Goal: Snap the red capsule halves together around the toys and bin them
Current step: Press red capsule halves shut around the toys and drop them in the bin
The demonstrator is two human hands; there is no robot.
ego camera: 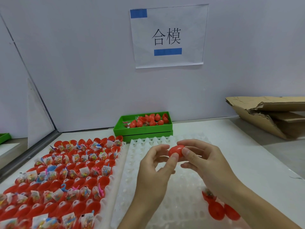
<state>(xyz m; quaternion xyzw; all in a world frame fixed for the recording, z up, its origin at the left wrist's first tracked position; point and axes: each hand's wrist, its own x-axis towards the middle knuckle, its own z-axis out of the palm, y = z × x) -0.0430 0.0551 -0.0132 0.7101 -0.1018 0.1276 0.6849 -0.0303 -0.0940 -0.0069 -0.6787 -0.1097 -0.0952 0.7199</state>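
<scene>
Between the two hands, just above the white mould tray (148, 187), a red capsule (176, 152) is being held. The left hand (156, 164) is pinching it from below and to the side with thumb and curled fingers; the right hand (203, 159) is gripping its other end, thumb across the front and fingers curling over the top. Whether the two halves are already fully seated I cannot tell, since the fingers are covering the seam.

My judgement is that the risks are sitting right here. If the halves are being pressed together slightly askew, the rim may be catching on one side only and popping open later in the bin. A toy packet's edge could also be getting trapped in the joint. A smooth shell squeezed between fingertips may be inclined to squirt out and roll away.

Nearest the body, under the right forearm, a few open red halves (217, 210) are resting on the white tray. Left of the left hand, rows of filled halves (69, 176) are waiting, holding bagged toys. Beyond both hands, the green bin (120, 128) is holding closed capsules; nothing is standing between the hands and it. Far to the right, torn cardboard (267, 116) is lying against the wall, and a paper sign (168, 37) is hanging above.
</scene>
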